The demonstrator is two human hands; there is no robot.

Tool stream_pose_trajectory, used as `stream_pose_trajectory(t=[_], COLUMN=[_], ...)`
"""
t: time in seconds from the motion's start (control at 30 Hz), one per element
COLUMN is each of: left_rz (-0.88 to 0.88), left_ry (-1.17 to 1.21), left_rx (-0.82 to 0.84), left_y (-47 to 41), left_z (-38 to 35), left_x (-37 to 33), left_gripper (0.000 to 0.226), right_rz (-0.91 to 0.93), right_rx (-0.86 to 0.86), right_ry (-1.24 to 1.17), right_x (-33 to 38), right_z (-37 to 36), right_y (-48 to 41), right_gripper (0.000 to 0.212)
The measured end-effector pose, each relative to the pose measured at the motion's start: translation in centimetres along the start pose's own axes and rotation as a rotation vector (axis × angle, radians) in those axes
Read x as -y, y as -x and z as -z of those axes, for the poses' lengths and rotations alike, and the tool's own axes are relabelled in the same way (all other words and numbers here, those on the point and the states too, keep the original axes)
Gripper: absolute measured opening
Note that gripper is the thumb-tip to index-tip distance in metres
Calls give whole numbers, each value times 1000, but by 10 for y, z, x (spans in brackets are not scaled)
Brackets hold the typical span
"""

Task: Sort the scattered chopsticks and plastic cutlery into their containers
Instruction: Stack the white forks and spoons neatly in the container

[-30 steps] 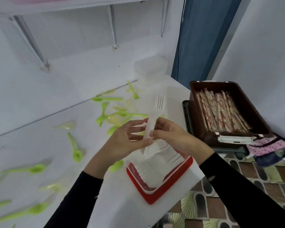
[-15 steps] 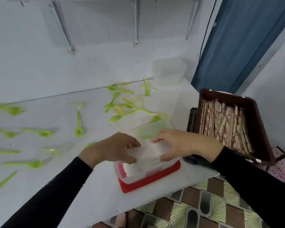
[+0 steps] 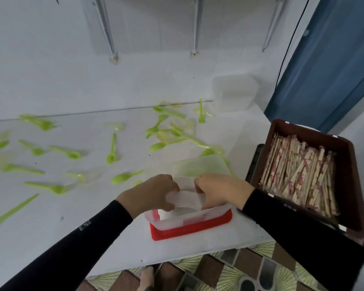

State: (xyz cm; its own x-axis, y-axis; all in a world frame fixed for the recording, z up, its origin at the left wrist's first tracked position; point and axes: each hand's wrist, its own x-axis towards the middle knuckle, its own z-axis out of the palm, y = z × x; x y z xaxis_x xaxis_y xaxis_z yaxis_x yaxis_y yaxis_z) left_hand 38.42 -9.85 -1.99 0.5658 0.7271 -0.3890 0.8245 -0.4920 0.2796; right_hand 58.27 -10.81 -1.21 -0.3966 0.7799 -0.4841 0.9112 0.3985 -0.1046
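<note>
Both hands work at the near edge of the white counter (image 3: 92, 227). The left hand (image 3: 149, 194) and the right hand (image 3: 221, 191) face each other, fingers curled and clamped on the two ends of a bundle of white plastic cutlery (image 3: 185, 198). The bundle is blurred, so the type of piece cannot be told. It sits directly above the open top of a clear container (image 3: 197, 217), which stands on a red base (image 3: 191, 231).

A translucent lid (image 3: 204, 164) lies flat on the counter just behind the hands.

Green plastic spoons (image 3: 111, 152) lie scattered across the counter to the left of and behind the container, well apart from one another on the left and clustered behind the lid.

A brown tray (image 3: 353, 185) just beside the counter's right edge holds paper-wrapped chopsticks (image 3: 298, 171) packed side by side. A second clear tub (image 3: 233, 91) stands at the far right corner of the counter, near a blue curtain (image 3: 324, 70).
</note>
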Motion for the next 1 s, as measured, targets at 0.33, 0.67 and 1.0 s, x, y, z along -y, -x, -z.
stream_pose_trajectory(t=[0.33, 0.67, 1.0], left_rz=[39, 47, 54], left_ry=[-225, -196, -204], left_rx=[-165, -122, -78], left_y=[1, 7, 3], left_z=[-7, -2, 4], left_x=[-6, -5, 0], left_gripper=[67, 57, 59], right_rz=[34, 13, -1], right_rx=[-239, -75, -84], right_ry=[115, -79, -39], right_x=[-10, -14, -12], right_z=[-16, -8, -9], right_y=[-5, -5, -5], right_gripper=[69, 53, 52])
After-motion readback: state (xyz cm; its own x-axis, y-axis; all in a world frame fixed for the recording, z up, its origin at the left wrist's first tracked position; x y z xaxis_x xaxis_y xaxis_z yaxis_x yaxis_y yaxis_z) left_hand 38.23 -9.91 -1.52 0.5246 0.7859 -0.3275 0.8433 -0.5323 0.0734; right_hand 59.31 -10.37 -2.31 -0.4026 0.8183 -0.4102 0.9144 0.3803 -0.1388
